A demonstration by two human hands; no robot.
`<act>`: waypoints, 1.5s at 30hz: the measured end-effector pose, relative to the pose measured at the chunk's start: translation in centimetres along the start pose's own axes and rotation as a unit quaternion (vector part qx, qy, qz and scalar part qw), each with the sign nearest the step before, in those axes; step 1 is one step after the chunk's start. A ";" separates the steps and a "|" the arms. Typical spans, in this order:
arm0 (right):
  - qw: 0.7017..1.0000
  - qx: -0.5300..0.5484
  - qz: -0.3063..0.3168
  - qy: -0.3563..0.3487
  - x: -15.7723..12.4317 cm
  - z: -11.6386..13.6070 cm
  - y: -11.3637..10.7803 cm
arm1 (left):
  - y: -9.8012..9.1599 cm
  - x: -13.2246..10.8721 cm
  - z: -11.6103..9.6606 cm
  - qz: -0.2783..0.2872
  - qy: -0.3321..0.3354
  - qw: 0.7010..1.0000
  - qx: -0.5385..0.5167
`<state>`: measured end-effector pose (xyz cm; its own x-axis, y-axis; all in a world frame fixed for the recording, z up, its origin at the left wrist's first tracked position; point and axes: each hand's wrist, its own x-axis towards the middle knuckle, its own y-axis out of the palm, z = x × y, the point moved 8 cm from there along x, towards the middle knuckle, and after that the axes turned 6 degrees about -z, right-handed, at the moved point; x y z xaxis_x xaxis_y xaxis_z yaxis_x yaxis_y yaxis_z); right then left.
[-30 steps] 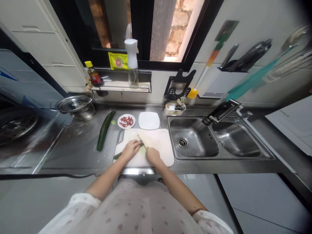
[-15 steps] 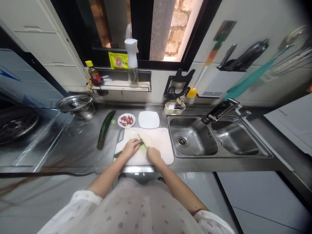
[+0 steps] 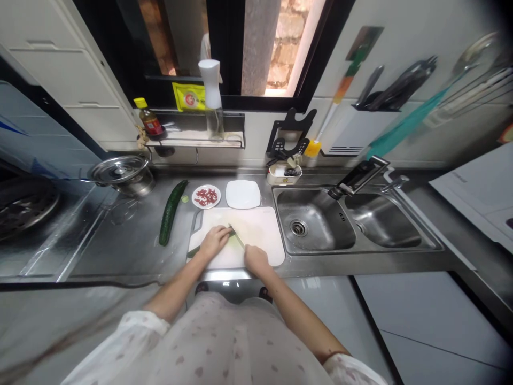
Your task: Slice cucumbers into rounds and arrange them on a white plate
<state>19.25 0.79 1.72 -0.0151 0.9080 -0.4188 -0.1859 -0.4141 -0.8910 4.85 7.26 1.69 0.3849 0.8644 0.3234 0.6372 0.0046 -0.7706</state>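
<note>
Right hand (image 3: 256, 260): closed in a fist round the handle of the knife (image 3: 237, 237), blade angled up-left across the cucumber piece (image 3: 194, 251).
Left hand (image 3: 215, 239): fingers curled, pressing that piece onto the cutting board (image 3: 262, 235); the nearer hand to it.
Piece: long axis lower-left to upper-right, dark end protruding left of the left hand.
Beyond: whole cucumber (image 3: 170, 212), dish of red bits (image 3: 206, 196).
</note>
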 end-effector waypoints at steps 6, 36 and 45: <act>1.000 0.005 -0.004 0.002 0.0 0.1 0.1 | -0.1 -0.1 -0.2 -0.006 0.005 1.000 0.000; 1.000 -0.002 -0.012 -0.004 0.0 0.3 0.0 | 0.2 -0.2 0.0 0.001 0.001 1.000 0.001; 1.000 0.009 -0.014 -0.004 0.0 -0.2 -0.3 | 0.3 -0.2 0.4 0.001 -0.011 1.000 -0.018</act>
<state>19.50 0.86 1.96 -0.0177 0.9197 -0.3922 -0.2031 -0.3874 -0.8993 4.70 7.35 1.16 0.3720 0.8748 0.3103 0.6603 -0.0145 -0.7508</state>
